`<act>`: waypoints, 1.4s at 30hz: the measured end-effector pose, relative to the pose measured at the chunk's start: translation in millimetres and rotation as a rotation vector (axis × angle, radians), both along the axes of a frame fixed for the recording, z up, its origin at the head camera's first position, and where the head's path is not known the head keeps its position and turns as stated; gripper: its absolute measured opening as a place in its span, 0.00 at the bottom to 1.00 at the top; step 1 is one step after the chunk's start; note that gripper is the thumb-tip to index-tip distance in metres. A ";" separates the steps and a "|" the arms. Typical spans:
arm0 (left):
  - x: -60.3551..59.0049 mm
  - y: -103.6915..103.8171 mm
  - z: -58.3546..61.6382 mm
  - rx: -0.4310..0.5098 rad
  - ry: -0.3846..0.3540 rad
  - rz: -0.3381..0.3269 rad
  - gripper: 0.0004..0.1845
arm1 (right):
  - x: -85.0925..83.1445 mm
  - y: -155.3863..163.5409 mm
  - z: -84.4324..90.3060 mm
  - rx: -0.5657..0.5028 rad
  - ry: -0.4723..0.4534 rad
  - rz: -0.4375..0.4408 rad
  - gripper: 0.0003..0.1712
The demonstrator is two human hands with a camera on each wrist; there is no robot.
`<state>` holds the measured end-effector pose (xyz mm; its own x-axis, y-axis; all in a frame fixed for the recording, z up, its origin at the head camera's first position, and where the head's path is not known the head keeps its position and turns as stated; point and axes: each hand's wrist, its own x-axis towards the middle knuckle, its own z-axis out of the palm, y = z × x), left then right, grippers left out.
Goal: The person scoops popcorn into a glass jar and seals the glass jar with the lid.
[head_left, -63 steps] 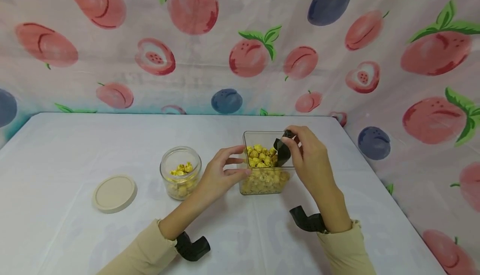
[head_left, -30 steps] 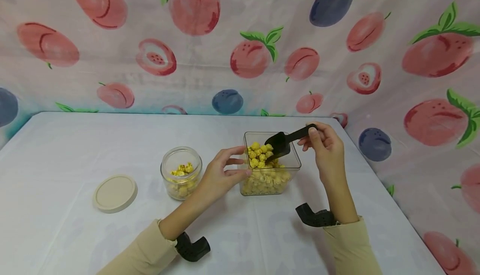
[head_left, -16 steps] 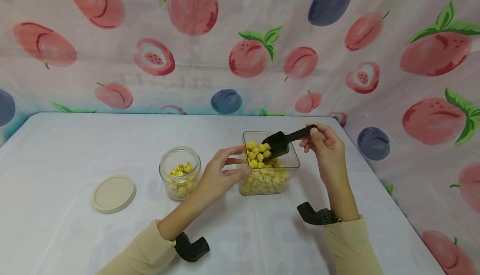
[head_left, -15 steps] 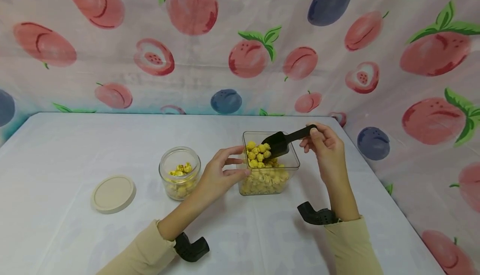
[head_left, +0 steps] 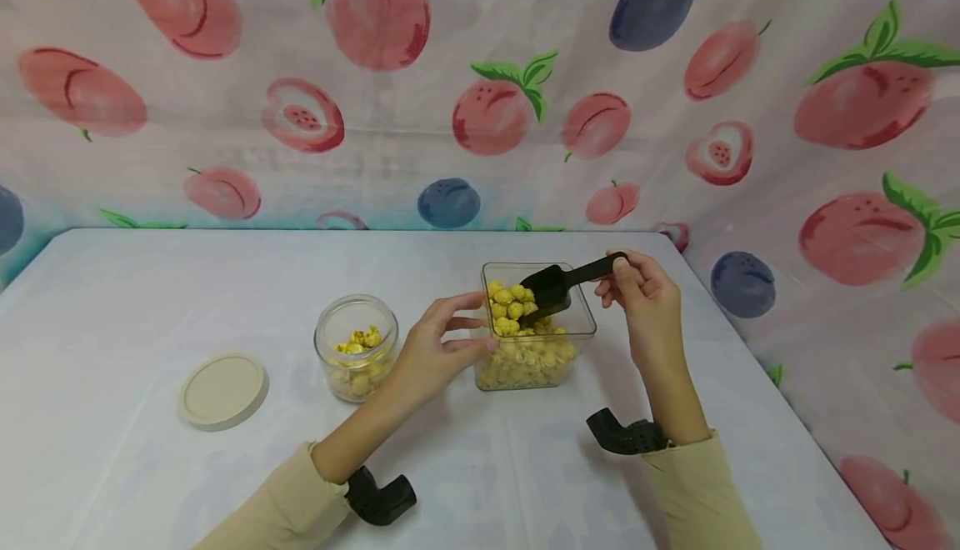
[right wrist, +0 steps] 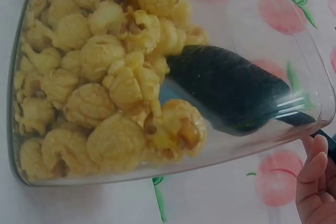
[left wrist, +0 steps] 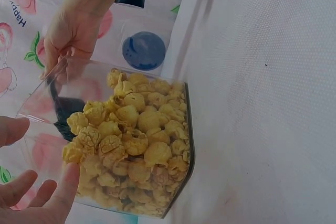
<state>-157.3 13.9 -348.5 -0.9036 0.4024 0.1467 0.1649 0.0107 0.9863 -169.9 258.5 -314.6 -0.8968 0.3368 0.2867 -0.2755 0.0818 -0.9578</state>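
Observation:
My right hand (head_left: 647, 304) pinches the end of a black scoop's handle. The scoop (head_left: 551, 287) slants down to the left into a clear square container (head_left: 579, 317), its bowl tip among yellow popcorn (head_left: 504, 308). Through the wall in the right wrist view, the scoop's dark bowl (right wrist: 226, 87) lies against the popcorn pieces (right wrist: 100, 82). At the container's left side, my left hand (head_left: 442, 342) rests spread fingers on the wall, with the thumb near the front corner. The left wrist view shows those fingertips (left wrist: 68, 179) beside the popcorn.
Left of the container stands a round glass jar (head_left: 327, 354), uncapped, with some popcorn inside. A beige round lid (head_left: 223, 392) lies further left on the white tablecloth (head_left: 480, 475). A fruit-print cloth (head_left: 405, 142) hangs behind and along the right.
The scoop has gone from steeply upright at the container's right to a slant, its bowl pushed leftward into the popcorn. My right hand has shifted right; the left stays put.

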 end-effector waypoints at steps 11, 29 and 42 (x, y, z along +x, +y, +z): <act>0.9 -1.1 1.4 -0.003 -0.014 -0.001 0.31 | -0.7 -4.4 -0.2 -0.082 0.008 0.010 0.14; 0.0 -0.4 1.3 -0.010 0.006 0.004 0.31 | 2.8 -13.4 0.8 0.177 0.005 -0.055 0.14; 0.0 -0.3 1.3 -0.012 0.002 0.010 0.31 | -0.4 -18.1 -4.6 0.144 -0.057 -0.008 0.14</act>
